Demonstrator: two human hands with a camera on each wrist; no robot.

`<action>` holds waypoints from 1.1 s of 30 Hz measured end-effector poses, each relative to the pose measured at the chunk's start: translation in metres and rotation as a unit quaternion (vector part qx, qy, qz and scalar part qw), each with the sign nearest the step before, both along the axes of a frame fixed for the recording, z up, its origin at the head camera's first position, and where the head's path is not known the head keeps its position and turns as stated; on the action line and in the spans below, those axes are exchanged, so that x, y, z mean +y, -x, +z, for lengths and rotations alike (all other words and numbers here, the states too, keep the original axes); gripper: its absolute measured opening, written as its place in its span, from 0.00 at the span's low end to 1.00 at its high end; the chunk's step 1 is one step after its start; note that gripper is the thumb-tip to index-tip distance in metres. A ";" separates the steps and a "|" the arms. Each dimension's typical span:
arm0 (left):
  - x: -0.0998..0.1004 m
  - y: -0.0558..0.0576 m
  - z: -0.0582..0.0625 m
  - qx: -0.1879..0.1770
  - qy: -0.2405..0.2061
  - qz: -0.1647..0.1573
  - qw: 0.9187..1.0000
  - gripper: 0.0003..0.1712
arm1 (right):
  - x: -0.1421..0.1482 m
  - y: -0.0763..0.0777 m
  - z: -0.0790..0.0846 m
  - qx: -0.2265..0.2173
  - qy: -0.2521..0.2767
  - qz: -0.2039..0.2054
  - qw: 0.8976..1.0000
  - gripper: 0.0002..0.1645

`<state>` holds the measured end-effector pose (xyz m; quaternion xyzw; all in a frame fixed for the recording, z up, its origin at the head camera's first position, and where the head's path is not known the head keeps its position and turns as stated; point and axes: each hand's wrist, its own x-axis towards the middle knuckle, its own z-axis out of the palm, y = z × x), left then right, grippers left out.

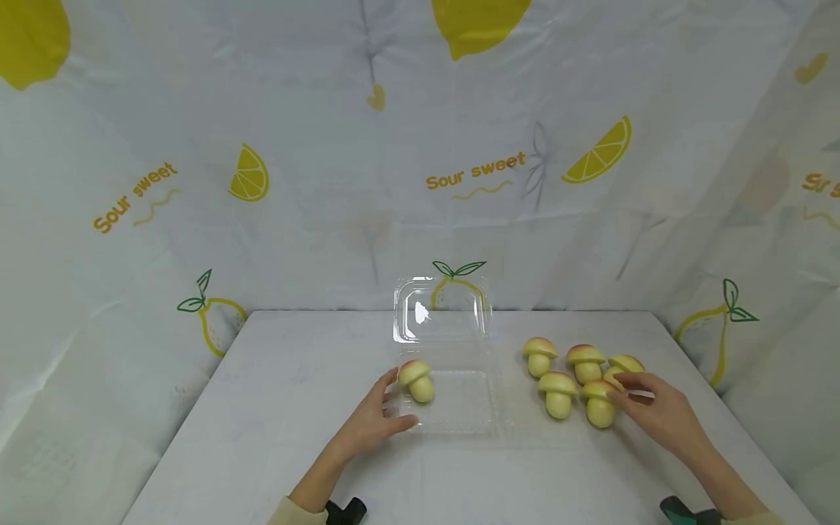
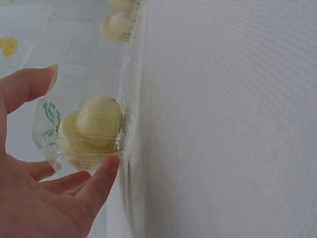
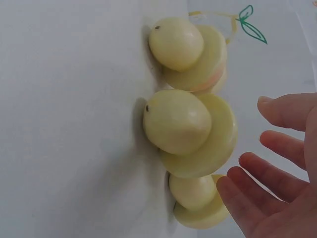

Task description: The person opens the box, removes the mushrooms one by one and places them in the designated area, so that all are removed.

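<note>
A clear plastic clamshell box (image 1: 459, 432) lies on the table with its lid (image 1: 442, 310) raised at the back. One yellow toy mushroom (image 1: 415, 380) with a reddish cap sits at the left of its base. My left hand (image 1: 374, 419) holds the box's left side, thumb at the front and fingers round the corner; the box wall (image 2: 89, 74) shows between them in the left wrist view. My right hand (image 1: 659, 408) is beside the nearest toy mushroom (image 1: 599, 405) of a group on the right. In the right wrist view its fingers (image 3: 267, 171) are apart, holding nothing.
Several more toy mushrooms stand close together right of the box, among them one at the back left (image 1: 539, 356) and one in front (image 1: 558, 394). The white table (image 1: 295, 379) ends at a lemon-printed curtain (image 1: 315, 240) behind it.
</note>
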<state>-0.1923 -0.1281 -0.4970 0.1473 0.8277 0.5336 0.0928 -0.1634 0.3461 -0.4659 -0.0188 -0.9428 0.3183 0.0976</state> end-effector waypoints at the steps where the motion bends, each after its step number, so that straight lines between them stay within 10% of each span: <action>1: 0.000 0.000 0.000 0.000 0.001 -0.001 1.000 0.56 | -0.001 0.000 0.002 0.004 0.001 0.001 1.000 0.34; 33: 0.000 0.000 -0.001 0.000 -0.004 0.001 1.000 0.56 | -0.070 0.009 0.037 0.163 0.082 0.125 0.975 0.17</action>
